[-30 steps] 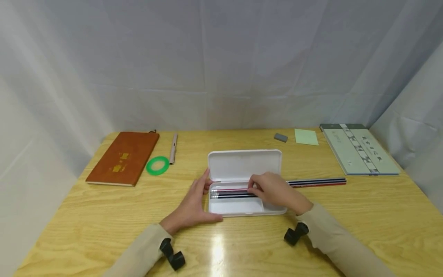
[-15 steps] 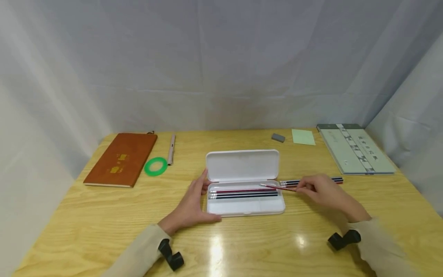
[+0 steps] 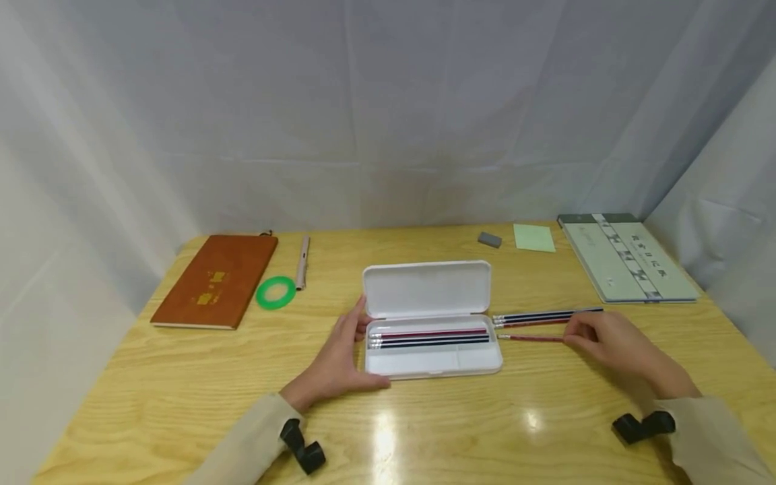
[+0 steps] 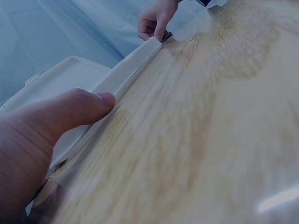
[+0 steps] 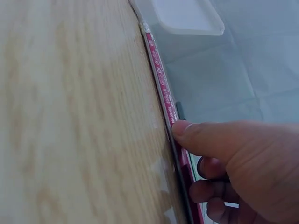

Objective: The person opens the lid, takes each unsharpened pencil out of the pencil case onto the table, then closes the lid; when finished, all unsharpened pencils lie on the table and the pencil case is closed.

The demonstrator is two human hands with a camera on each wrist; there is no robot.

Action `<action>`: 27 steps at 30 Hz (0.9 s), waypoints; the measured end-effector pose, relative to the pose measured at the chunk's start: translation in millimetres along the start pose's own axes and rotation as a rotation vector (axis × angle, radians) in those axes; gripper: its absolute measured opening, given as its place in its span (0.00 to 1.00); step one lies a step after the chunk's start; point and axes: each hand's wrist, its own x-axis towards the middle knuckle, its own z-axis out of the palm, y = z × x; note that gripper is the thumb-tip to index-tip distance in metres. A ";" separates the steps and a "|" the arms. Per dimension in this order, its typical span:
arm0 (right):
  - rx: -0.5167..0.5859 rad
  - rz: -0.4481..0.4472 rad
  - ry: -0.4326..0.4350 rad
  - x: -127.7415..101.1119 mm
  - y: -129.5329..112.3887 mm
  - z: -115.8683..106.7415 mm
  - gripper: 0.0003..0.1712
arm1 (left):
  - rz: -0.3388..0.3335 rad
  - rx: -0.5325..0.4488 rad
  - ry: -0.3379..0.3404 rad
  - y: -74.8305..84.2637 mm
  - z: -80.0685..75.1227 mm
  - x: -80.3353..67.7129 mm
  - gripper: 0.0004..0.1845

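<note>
Left hand (image 3: 336, 360) lay flat-fingered against white pencil case (image 3: 432, 320) at frame centre — steadying it. Right hand (image 3: 612, 350) pinched red pencil (image 3: 529, 337) just right of case, beside 2 more pencils (image 3: 539, 316).

We see a red pencil (image 3: 529, 337) lying flat, just right of the open white pencil case (image 3: 432, 364).
</note>
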 end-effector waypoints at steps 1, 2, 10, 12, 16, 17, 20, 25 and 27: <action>-0.001 -0.003 0.009 1.4 0.0 0.8 0.08 | 0.000 0.000 -0.001 -0.1 0.1 0.1 0.75; -0.002 -0.002 0.019 3.0 0.1 1.8 0.09 | 0.001 0.001 -0.002 -0.3 0.1 0.1 0.75; -0.006 0.031 0.049 16.5 1.0 5.0 0.09 | 0.010 0.006 0.001 -1.0 0.3 0.4 0.75; -0.015 0.037 0.038 20.6 -1.0 5.1 0.09 | 0.013 0.004 0.002 -0.8 0.1 0.1 0.75; 0.007 0.030 0.006 34.9 -13.2 7.5 0.07 | 0.009 0.005 0.009 0.0 -0.9 -0.6 0.75; 0.024 0.027 -0.004 39.6 -17.8 8.6 0.07 | 0.009 0.005 0.012 0.1 -1.0 -0.8 0.75; 0.085 0.035 -0.063 53.5 -35.0 11.2 0.05 | 0.013 0.009 0.014 0.3 -0.8 -1.0 0.75; 0.149 -0.034 -0.132 75.1 -63.7 20.4 0.02 | 0.020 0.007 0.008 0.1 0.3 -0.1 0.75; 0.153 -0.085 -0.150 83.6 -74.6 27.3 0.02 | 0.018 0.006 0.007 -0.2 0.5 0.0 0.75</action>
